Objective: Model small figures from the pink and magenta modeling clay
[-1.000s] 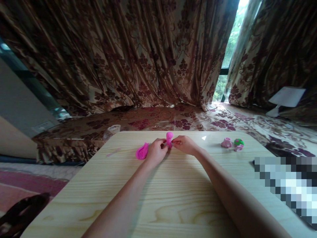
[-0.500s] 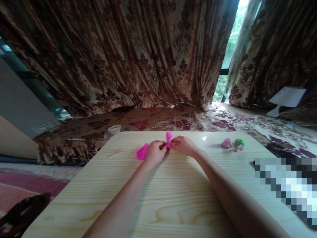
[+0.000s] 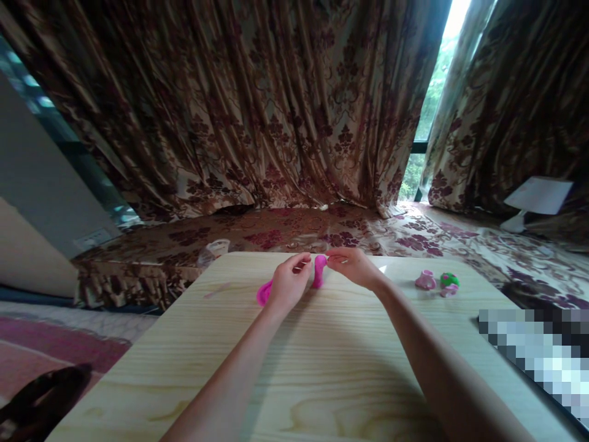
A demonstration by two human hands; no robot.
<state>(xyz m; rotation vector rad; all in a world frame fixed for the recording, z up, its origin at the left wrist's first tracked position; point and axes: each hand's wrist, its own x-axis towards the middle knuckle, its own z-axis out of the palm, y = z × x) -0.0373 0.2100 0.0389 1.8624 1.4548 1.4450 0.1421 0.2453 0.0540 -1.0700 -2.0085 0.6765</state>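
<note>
A bright pink modelling clay figure (image 3: pixel 319 274) stands upright near the table's far edge, a column with a rounded top that leans right. My right hand (image 3: pixel 353 266) has its fingertips together on the right side of that top. On the other side, my left hand (image 3: pixel 291 280) is curved beside the figure with a gap between thumb and forefinger; nothing shows in it. A flat, round pink piece (image 3: pixel 263 294) lies partly hidden behind my left hand. What the piece is made of, I cannot make out.
Pale pink pieces (image 3: pixel 426 280) and a green lump with pink spots (image 3: pixel 450 280) sit at the table's far right. A clear plastic container (image 3: pixel 215 250) is beyond the far left edge. A white lamp (image 3: pixel 536 199) stands farther right. A blurred-out object lies at right.
Both hands have gone from the figure's lower part up to its top. The left fingers have come away from it. The figure's top now leans right, and the view has tilted slightly.
</note>
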